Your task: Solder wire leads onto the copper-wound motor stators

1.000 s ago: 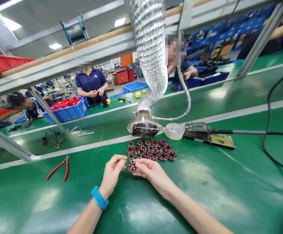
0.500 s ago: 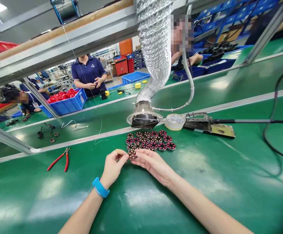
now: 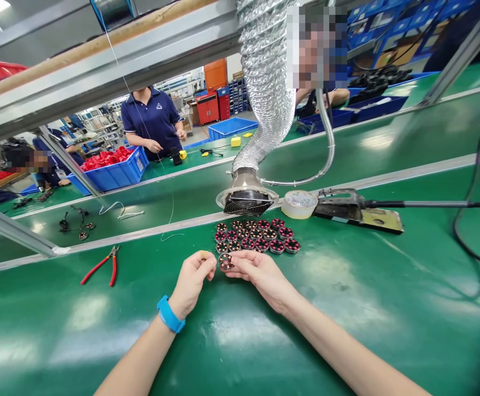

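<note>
Green tabletop (image 3: 240,346): shiny, with pale light reflections; it runs under both hands and out to a metal rail.
Round part (image 3: 225,262): at the near left corner of a batch of similar pieces, its face tipped toward the camera, with small copper-coloured bits around a ring; whether it also rests on the surface cannot be told.
Right hand (image 3: 261,275): thumb and fingers clamped on the right side of that part.
Left hand (image 3: 192,279): fingers curled, thumb and forefinger close together just left of the part; I cannot tell whether anything is pinched there.
Blue wristband (image 3: 169,314): around the left wrist.
Batch of parts (image 3: 261,245): close-set in uneven rows, pink and copper-coloured bits on top.
Fan (image 3: 248,202): black grille behind the batch, at the lower end of a silver hose (image 3: 267,88).
Roll of tape (image 3: 299,205): lying flat, right of the fan, just beside a dark metal stand (image 3: 341,202).
Pliers (image 3: 113,270): red handles spread, well left of the left hand.
Blue bin (image 3: 118,171): across the rail, heaped with red pieces (image 3: 107,158), beside a co-worker in a navy shirt (image 3: 151,118).
</note>
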`<state>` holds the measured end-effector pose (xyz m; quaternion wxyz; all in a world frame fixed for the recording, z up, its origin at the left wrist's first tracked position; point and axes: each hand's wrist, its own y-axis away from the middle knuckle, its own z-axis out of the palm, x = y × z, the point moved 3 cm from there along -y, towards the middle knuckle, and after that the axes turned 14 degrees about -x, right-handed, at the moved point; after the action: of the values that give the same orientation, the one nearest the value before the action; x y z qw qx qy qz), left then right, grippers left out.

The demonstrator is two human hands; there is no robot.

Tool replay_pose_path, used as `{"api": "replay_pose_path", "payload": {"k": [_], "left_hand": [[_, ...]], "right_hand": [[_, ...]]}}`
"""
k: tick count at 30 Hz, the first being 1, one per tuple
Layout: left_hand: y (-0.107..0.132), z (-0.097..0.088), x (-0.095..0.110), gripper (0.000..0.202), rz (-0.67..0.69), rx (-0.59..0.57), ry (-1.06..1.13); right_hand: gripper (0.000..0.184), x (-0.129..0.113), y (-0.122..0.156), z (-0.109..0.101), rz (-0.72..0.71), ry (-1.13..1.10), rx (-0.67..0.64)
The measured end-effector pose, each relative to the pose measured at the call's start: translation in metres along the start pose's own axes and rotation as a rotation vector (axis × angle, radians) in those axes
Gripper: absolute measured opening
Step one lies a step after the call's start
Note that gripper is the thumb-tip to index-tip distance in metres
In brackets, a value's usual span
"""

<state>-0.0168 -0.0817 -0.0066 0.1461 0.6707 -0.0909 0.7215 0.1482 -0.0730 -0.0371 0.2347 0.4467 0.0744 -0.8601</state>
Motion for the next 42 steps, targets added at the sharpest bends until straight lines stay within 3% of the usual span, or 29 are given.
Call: {"api": "replay_pose_path", "payload": {"k": [5, 8, 14, 17, 22, 24, 28, 35, 42], "left_hand": [[0.001, -0.005, 0.005, 0.027, 0.089, 0.035, 0.041], [0.001, -0.011, 0.007, 0.024, 0.131, 0.093, -0.134], [0.001, -0.008, 0.004, 0.023, 0.159, 0.037, -0.415], [0.001, -0.006, 0.002, 0.026, 0.136, 0.056, -0.396], [0.001, -0.002, 0.000, 0.030, 0.013, 0.051, -0.181], [0.002, -0.003, 0.002, 0.030, 0.029, 0.073, -0.140], [0.003, -0.007, 0.007, 0.029, 0.142, 0.147, -0.232], [0.002, -0.006, 0.002, 0.023, 0.192, 0.083, -0.438], [0.003, -0.002, 0.009, 0.024, 0.208, 0.044, -0.507]], "right_hand": [[0.048, 0.002, -0.001, -0.003, 0.004, 0.024, 0.037], [0.048, 0.003, -0.001, -0.003, 0.010, 0.006, 0.024], [0.047, 0.002, 0.000, -0.003, 0.019, -0.002, 0.011], [0.047, 0.002, -0.001, -0.003, 0.015, 0.042, 0.012], [0.048, 0.003, -0.003, -0.007, -0.043, 0.142, 0.071], [0.048, 0.003, -0.003, -0.007, -0.047, 0.160, 0.077], [0.048, 0.004, -0.002, -0.005, -0.017, 0.172, 0.043], [0.048, 0.012, -0.004, -0.008, -0.008, 0.192, 0.018], [0.048, 0.016, -0.006, -0.014, -0.019, 0.198, 0.041]]}}
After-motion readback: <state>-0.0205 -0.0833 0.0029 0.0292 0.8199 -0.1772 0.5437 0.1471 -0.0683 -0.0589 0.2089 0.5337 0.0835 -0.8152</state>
